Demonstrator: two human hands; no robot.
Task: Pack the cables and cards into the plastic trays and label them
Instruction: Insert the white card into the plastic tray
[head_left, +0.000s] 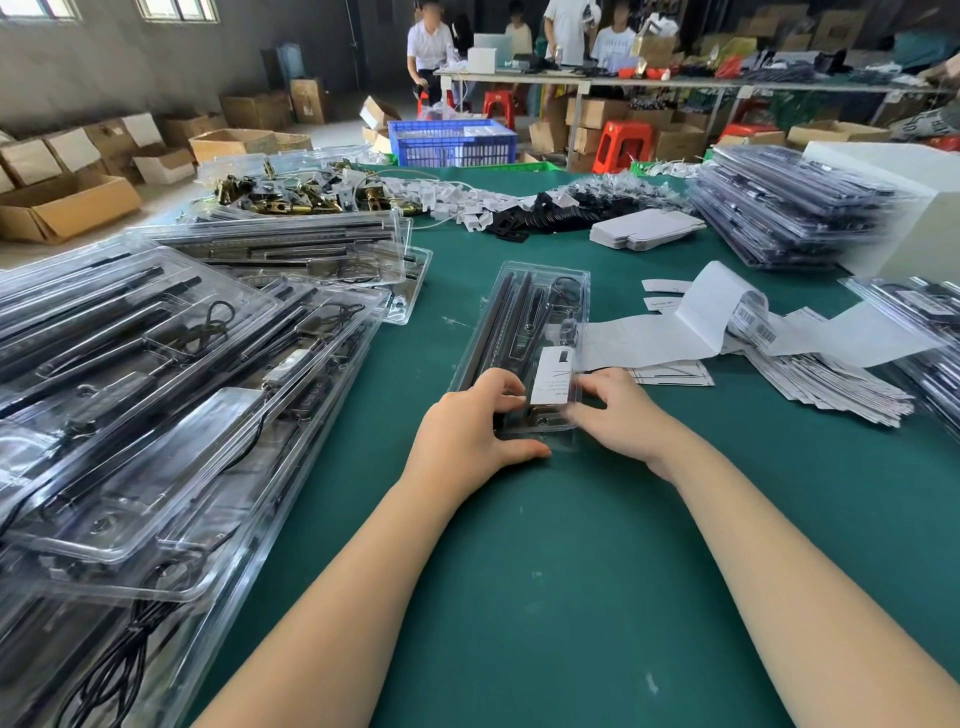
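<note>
Two hands (540, 415) grip one plastic tray (524, 332).

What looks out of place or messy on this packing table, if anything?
Nothing looks damaged or spilled. Both hands, left and right, hold the near end of a clear tray on the green table. The tray stack to the left leans unevenly, and the label sheets to the right lie loosely scattered.
</note>
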